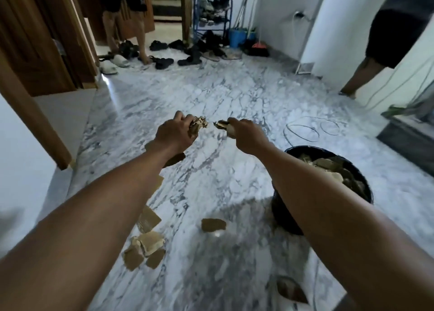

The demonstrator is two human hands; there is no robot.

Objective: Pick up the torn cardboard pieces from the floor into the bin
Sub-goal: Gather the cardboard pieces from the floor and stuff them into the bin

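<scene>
Head view: left hand (175,134) and right hand (246,136), each grip clamped on a torn cardboard piece (199,124), ragged ends pointing toward each other, above the floor (223,94); bin (281,216) lower right holds scraps.

At the centre of the frame the left hand (175,134) and right hand (246,134) each grip a torn cardboard piece (199,124) above the marble floor (211,94) (more scraps (150,240) lie lower left), with the black bin (281,216) at right holding cardboard.
</scene>
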